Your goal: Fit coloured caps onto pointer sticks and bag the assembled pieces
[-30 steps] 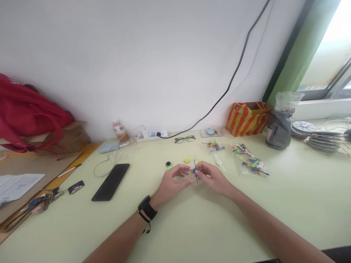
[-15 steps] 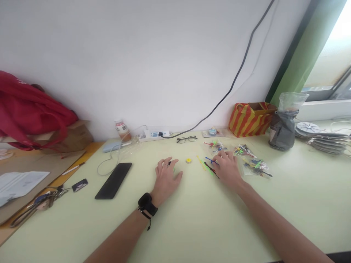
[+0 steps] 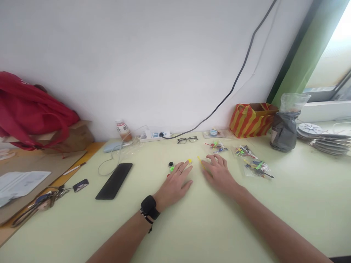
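My left hand (image 3: 177,184), with a watch on the wrist, lies over the tabletop with fingers apart. Its fingertips reach a small round yellow piece (image 3: 189,161), perhaps touching it. Beside those fingers sit a black round piece (image 3: 170,164) and a green one (image 3: 172,169). A red piece (image 3: 168,175) peeks out from under the hand. My right hand (image 3: 219,174) rests palm down with fingers spread, next to a thin yellow plastic stick (image 3: 200,161). Whatever lies beneath that hand is hidden.
Clear bags of colourful plastic pieces (image 3: 257,167) lie right of my right hand. A black phone (image 3: 114,181) is at left. Eyeglasses (image 3: 187,140) and a power strip (image 3: 155,136) sit by the wall. A striped bag (image 3: 252,122) and grey bag (image 3: 283,131) stand back right.
My left hand has shifted right toward the yellow round piece, uncovering the black and green ones. My right hand has moved left over the sticks; the blue, black and green ones no longer show.
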`<state>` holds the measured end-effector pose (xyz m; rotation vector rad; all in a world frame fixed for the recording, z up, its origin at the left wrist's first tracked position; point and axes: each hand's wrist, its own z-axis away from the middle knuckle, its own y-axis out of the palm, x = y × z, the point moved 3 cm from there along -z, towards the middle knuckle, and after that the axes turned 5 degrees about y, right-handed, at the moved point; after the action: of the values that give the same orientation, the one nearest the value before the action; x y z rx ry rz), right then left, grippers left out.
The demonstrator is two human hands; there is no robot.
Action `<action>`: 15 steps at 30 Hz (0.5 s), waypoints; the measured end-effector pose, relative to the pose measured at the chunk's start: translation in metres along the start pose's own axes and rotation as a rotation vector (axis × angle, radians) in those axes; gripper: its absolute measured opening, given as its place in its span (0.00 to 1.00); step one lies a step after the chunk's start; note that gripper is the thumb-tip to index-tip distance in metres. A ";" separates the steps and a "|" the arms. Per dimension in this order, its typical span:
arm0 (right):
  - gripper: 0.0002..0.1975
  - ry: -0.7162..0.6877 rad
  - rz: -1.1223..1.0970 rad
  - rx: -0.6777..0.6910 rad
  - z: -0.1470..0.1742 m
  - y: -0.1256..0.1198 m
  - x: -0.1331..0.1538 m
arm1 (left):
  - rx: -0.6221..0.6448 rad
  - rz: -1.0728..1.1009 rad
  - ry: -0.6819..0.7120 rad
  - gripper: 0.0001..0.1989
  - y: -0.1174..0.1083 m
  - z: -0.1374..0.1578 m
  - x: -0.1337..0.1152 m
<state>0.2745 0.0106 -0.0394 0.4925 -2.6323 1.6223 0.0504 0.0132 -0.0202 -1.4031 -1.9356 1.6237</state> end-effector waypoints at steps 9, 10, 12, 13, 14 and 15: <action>0.09 -0.100 -0.280 0.102 0.003 0.000 0.016 | 0.053 -0.006 0.157 0.34 0.006 -0.006 0.002; 0.09 -0.114 -0.335 0.117 0.003 -0.001 0.019 | 0.067 -0.037 0.168 0.35 0.007 -0.006 0.002; 0.07 -0.122 -0.421 0.142 0.005 -0.003 0.026 | 0.092 -0.105 0.161 0.37 0.008 -0.007 0.004; 0.07 -0.121 -0.448 0.152 0.006 -0.004 0.029 | 0.105 -0.134 0.148 0.38 0.008 -0.006 0.005; 0.07 -0.118 -0.464 0.162 0.007 -0.005 0.031 | 0.114 -0.155 0.137 0.39 0.009 -0.006 0.005; 0.07 -0.115 -0.472 0.171 0.007 -0.005 0.032 | 0.121 -0.167 0.127 0.39 0.009 -0.006 0.006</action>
<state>0.2461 -0.0057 -0.0325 1.1417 -2.2111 1.6966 0.0563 0.0212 -0.0282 -1.2320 -1.7990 1.5098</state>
